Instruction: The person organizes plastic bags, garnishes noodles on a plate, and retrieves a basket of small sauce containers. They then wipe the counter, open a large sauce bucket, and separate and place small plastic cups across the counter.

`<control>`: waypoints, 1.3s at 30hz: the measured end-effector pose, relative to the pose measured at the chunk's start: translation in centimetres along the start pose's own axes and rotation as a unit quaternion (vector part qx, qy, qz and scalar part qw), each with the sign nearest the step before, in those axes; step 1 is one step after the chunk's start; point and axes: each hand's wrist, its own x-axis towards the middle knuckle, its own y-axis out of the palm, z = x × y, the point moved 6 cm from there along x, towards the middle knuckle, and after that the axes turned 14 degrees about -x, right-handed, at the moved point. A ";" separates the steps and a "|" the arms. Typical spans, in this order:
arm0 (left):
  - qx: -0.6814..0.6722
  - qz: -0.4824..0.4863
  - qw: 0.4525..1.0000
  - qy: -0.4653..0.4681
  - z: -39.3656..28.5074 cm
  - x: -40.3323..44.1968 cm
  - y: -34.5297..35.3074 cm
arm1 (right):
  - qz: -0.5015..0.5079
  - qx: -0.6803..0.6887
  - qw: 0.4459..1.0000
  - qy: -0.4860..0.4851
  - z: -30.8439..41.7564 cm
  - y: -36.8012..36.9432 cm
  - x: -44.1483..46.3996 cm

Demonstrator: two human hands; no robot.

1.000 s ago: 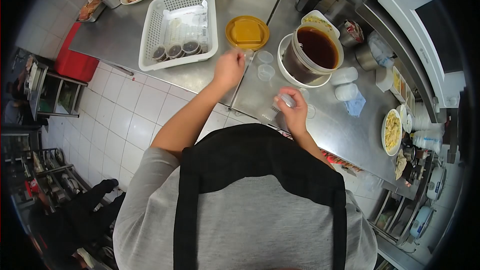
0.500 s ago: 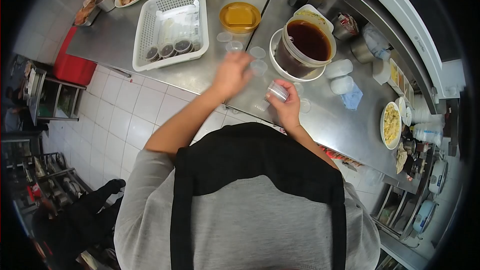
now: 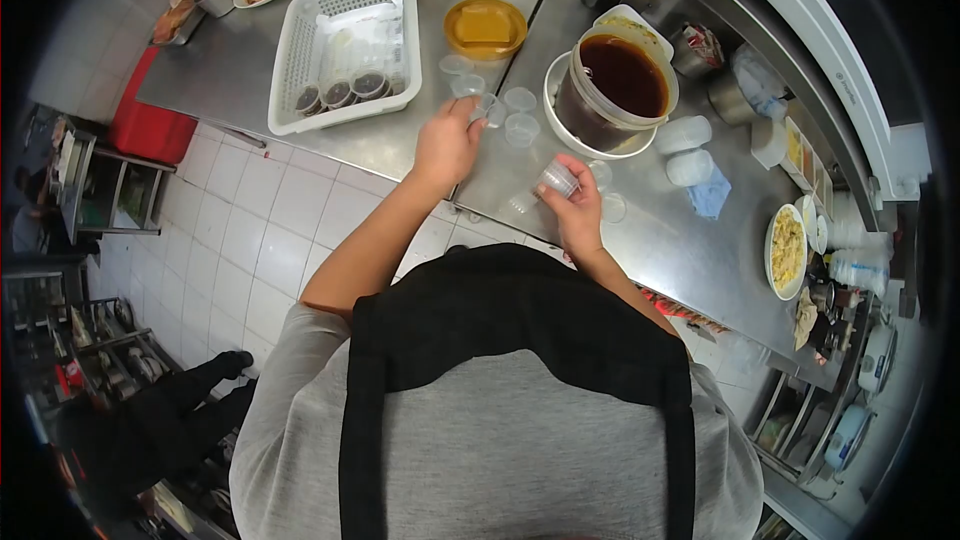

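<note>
My left hand (image 3: 450, 143) is over the counter with its fingertips closed on a small clear plastic cup (image 3: 492, 112). In my right hand (image 3: 580, 202) is a stack of clear plastic cups (image 3: 557, 179), tilted and gripped between thumb and fingers. Several more such cups stand singly on the steel: one cup (image 3: 456, 65) lies beyond my left fingers, another cup (image 3: 521, 130) is to their right. Close to my right hand sits a further clear cup (image 3: 613, 208). A bucket of dark brown liquid (image 3: 625, 75) stands in a white bowl (image 3: 553, 90) beyond the cups.
A white perforated basket (image 3: 287, 70) on the left holds lidded cups of dark sauce (image 3: 340, 94). Behind the cups lies a yellow dish (image 3: 485, 28). White containers (image 3: 688, 168), a blue cloth (image 3: 709, 195) and a food plate (image 3: 787, 252) are to the right. Another person (image 3: 150, 420) is at lower left.
My left hand has slowed from a blur and now pinches a cup slightly nearer the basket. My right hand still holds the stack in nearly the same spot.
</note>
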 end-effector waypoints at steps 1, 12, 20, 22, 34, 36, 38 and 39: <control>-0.002 -0.005 1.000 0.025 -1.0 0.5 0.2 | 0.002 0.006 1.000 0.003 0.1 0.2 0.0; -0.218 0.141 0.943 -0.209 -0.6 -5.3 5.5 | -0.012 -0.073 0.997 -0.037 0.6 0.7 -0.3; -0.299 0.152 0.912 -0.234 -1.1 -5.7 5.1 | 0.028 -0.029 0.998 -0.039 0.8 1.5 -0.7; -0.321 0.164 0.894 -0.267 -1.0 -5.9 5.4 | 0.030 -0.136 0.984 -0.114 1.2 1.2 -0.5; -0.037 0.078 0.987 -0.136 -0.8 -3.9 1.4 | -0.034 -0.174 0.977 -0.120 2.9 -0.3 -0.6; -0.005 0.046 0.996 -0.079 0.8 -1.6 0.6 | -0.017 -0.043 0.999 -0.008 0.6 -0.6 -0.5; 0.018 -0.003 1.000 -0.015 0.5 -0.8 0.5 | -0.007 -0.006 1.000 0.009 0.0 -0.7 -0.5; 0.027 -0.035 0.999 0.019 -1.8 -0.1 -0.1 | 0.000 0.012 1.000 0.016 -0.1 -0.7 -0.4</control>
